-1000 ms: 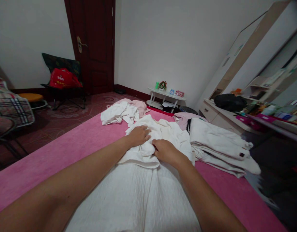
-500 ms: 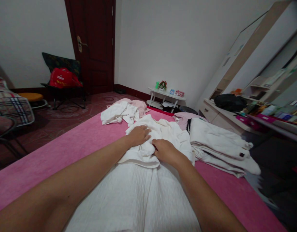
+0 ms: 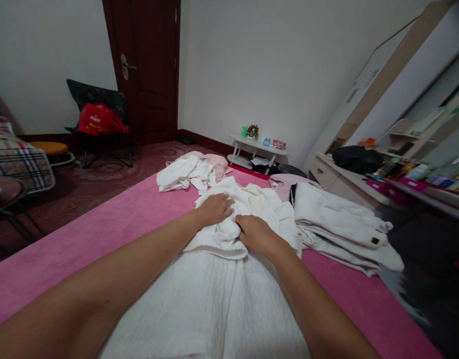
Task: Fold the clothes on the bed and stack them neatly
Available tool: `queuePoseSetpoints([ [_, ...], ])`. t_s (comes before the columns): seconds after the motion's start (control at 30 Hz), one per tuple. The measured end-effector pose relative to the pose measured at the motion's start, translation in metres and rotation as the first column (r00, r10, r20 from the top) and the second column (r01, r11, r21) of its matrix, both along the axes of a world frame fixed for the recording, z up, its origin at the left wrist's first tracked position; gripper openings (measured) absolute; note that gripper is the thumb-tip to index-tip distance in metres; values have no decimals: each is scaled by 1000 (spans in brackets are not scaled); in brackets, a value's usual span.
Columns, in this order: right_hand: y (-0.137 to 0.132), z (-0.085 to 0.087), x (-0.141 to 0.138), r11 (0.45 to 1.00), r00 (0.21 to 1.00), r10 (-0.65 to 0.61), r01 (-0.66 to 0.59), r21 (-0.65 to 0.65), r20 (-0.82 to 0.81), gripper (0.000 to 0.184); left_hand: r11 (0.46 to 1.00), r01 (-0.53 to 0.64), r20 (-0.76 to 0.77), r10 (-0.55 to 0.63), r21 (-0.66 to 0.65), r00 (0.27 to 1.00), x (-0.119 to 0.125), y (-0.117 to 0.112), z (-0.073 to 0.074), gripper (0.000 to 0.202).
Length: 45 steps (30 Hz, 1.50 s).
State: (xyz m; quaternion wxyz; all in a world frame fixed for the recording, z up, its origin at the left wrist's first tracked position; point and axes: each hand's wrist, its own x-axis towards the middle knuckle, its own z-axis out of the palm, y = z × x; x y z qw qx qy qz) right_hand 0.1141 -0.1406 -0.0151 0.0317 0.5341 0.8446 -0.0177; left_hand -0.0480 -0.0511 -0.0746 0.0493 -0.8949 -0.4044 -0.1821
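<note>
A white garment point(image 3: 214, 299) reaches from the lower edge of the view up the middle of the pink bed surface. Its near part is smooth and finely wrinkled; farther off, white cloth point(image 3: 264, 199) lies bunched in folds, and I cannot tell if both are one piece. My left hand point(image 3: 216, 208) rests palm down on the bunched cloth, fingers extended. Just right of it, my right hand point(image 3: 253, 232) has its fingers curled around a fold of the cloth; the fingertips are partly hidden.
Folded white clothes point(image 3: 337, 224) are stacked at the right on the pink bed cover point(image 3: 102, 232). White and pink clothes point(image 3: 192, 172) lie at its far left corner. Beyond stand a small white table point(image 3: 257, 144), a chair point(image 3: 96, 92) with a red bag, and a cluttered dresser point(image 3: 349, 184).
The view has shifted very slightly. Both hands and the white cloth keep practically the same positions.
</note>
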Motion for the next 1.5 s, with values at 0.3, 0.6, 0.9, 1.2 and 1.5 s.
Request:
queuePoseSetpoints([
  [0.3, -2, 2, -2, 1000, 1000, -11, 11, 2, 13, 26, 1000, -2, 12, 2, 1, 1000, 0, 0, -1, 40],
  [0.6, -2, -1, -2, 1000, 999, -16, 16, 22, 30, 26, 1000, 3, 35, -3, 14, 999, 1, 2, -3, 38],
  [0.9, 1, -10, -3, 997, 999, -16, 12, 72, 52, 30, 1000, 12, 19, -13, 16, 1000, 0, 4, -5, 40],
  [1.2, -1, -11, -7, 996, 996, -40, 34, 77, 81, 31, 1000, 13, 59, -13, 3, 998, 1, 6, -7, 35],
  [1.5, -1, -14, -6, 990, 998, -8, -2, 138, 66, 30, 1000, 19, 22, -19, 18, 1000, 1, 7, -6, 38],
])
